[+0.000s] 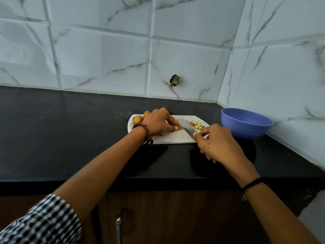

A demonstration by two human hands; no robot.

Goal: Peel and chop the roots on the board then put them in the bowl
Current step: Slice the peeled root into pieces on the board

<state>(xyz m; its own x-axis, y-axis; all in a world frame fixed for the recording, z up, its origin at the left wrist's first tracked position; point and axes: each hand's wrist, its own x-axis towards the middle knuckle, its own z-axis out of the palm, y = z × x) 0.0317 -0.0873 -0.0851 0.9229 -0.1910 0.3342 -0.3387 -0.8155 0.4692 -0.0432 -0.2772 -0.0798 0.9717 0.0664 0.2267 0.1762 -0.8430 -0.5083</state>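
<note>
Tiled wall (175, 50) beyond both hands: glossy marble-look squares. Counter (70, 138) under both forearms: black, polished, reflective.

Bowl (242, 129): blue, round, ridged outer wall, looked like matte plastic. It sat off to the right of the right hand, a little beyond it. The part of the inside I could see held nothing.

Board (175, 137): white, flat, rounded corners, lying under both sets of fingertips.

Left hand (158, 123): fingers curled down, tips pinning a root piece (180, 128) to the board right beside the blade. Right hand (218, 143): fingers wrapped round the knife's handle, which was hidden inside the grip. Knife (187, 126): broad grey blade, angled across the board between the two hands, edge down by the left fingertips.

Two whole roots (138, 119) lay behind the left wrist at the board's far left corner: lumpy, tan, skins on. Cubes (197, 125) lay past the blade, ahead of the right hand: small, pale yellow, square-cut, loose pile.

My read on progress: mid-chop, roughly a third in. One root was mostly diced, two were untouched, and no transfer to the bowl had been done. I couldn't tell whether the pinned piece was fully peeled; it looked brownish.
</note>
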